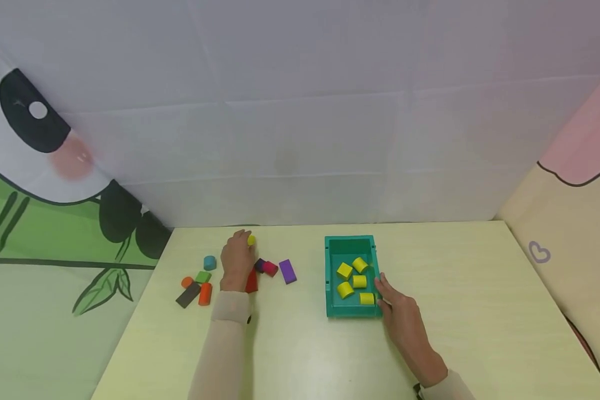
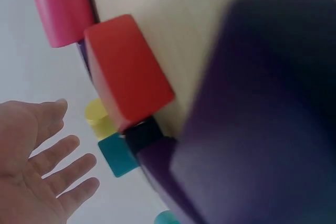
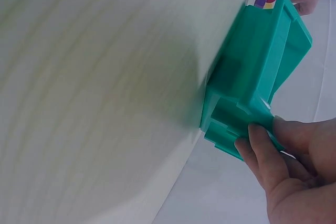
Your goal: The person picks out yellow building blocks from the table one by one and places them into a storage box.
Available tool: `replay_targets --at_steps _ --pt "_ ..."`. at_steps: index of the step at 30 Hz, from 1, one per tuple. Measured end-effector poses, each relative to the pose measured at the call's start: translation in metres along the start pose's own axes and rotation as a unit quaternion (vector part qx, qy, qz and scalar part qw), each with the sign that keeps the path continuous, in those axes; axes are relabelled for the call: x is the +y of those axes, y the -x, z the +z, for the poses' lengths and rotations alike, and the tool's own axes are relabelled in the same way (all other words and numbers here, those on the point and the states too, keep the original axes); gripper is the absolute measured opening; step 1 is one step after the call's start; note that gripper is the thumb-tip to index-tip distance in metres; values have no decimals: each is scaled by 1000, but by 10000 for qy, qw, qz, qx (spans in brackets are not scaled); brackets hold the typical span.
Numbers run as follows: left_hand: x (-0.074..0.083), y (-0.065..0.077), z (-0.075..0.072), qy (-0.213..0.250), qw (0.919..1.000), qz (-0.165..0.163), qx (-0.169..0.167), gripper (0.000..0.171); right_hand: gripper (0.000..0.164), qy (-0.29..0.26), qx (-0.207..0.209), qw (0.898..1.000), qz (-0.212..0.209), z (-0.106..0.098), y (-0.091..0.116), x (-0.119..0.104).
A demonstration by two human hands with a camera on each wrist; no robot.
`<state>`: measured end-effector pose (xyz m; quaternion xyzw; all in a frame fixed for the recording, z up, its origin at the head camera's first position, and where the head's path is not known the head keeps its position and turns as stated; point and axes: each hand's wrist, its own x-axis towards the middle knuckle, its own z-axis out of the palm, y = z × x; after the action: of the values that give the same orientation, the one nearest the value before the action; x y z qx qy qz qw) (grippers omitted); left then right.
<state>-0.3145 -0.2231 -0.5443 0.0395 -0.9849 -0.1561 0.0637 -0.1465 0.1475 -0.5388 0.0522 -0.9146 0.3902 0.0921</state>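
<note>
My left hand [image 1: 237,261] reaches toward the back of the table, beside a yellow cylinder block [image 1: 251,240]. In the left wrist view its fingers are spread and fairly straight, a short gap from that yellow block [image 2: 100,118]. A red block [image 1: 251,281] lies partly under this hand in the head view. My right hand [image 1: 405,319] is at the right side of a teal-green bin [image 1: 328,278]. The right wrist view shows its thumb and fingers pinching the bin's rim [image 3: 257,109]. Several yellow blocks [image 1: 345,289] lie inside the bin.
Left of my left hand lie a blue block [image 1: 209,263], a green block [image 1: 203,276], a dark block [image 1: 188,295] and two orange ones [image 1: 205,294]. Between hand and bin are a pink block [image 1: 270,269] and a purple block [image 1: 288,271]. A white curtain [image 1: 300,139] hangs behind the table.
</note>
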Motion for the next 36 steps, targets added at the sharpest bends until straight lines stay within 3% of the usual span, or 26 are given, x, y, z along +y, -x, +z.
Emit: replay_targets --at_steps 16,36 --pt "-7 -10 10 -8 9985 -289 -459 54 57 24 -54 9999 97 2 1 3" --pt "-3 -19 11 201 9977 -52 -638 39 56 -19 60 10000 -2 2 -2 1"
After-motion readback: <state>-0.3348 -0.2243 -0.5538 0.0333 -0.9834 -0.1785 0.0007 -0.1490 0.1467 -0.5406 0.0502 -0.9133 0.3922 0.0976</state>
